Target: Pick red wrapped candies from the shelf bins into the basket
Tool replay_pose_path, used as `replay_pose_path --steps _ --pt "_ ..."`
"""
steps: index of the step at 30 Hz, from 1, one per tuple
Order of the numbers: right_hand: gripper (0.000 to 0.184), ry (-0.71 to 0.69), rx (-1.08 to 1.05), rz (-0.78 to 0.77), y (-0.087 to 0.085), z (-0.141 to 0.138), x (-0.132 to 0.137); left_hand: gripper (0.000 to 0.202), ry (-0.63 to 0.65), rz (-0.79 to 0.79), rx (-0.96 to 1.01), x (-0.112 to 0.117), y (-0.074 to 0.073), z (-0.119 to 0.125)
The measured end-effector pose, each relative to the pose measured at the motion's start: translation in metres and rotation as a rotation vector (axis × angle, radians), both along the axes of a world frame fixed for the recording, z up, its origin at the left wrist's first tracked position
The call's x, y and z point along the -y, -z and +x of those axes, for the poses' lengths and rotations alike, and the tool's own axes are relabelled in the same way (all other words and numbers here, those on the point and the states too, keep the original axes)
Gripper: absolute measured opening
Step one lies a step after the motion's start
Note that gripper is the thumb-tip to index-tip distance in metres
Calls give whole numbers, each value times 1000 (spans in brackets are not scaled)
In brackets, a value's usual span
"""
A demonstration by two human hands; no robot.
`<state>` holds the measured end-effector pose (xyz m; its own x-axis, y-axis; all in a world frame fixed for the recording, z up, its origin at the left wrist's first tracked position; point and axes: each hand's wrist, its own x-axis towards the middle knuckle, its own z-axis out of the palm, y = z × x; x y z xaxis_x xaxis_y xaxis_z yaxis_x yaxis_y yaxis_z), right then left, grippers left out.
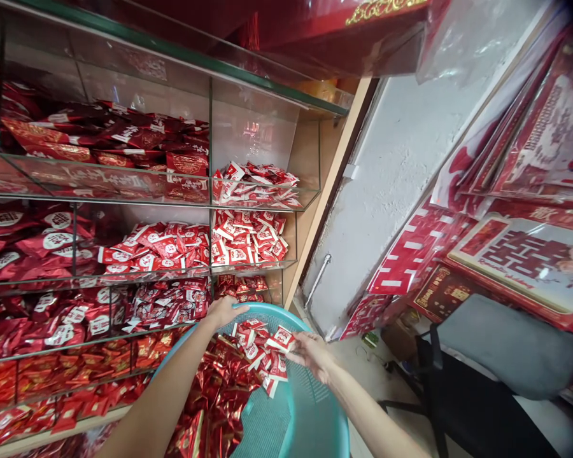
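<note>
A teal plastic basket sits low in front of me, holding several red foil packets and small red-and-white packets. My left hand grips the basket's far rim, fingers curled over it. My right hand is inside the basket, fingers pinched on a small red-and-white packet lifted just above the pile.
Glass shelves on the left are divided into compartments filled with red packets. A white wall stands ahead. Red framed decorations lean at the right, above a dark chair with a grey seat.
</note>
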<state>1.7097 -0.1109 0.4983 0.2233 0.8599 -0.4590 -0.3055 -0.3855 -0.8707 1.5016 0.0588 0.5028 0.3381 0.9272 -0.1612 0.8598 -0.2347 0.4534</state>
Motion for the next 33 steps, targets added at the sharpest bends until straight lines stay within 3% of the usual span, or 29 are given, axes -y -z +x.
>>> replay_pose_path --steps 3,10,14,24,33 --pt "14 64 -77 -24 8 -9 0 57 4 2 -5 0 0 0" --pt "13 -22 -44 -75 18 -10 6 55 13 6 -7 1 -1 1" --pt "18 -99 -43 -10 19 -3 12 54 6 -3 -8 2 -3 1" --pt "42 -333 144 66 27 -10 1 54 -12 0 -6 2 -1 1" --pt "53 -438 325 182 33 -8 -11 54 3 -12 0 1 -2 0"
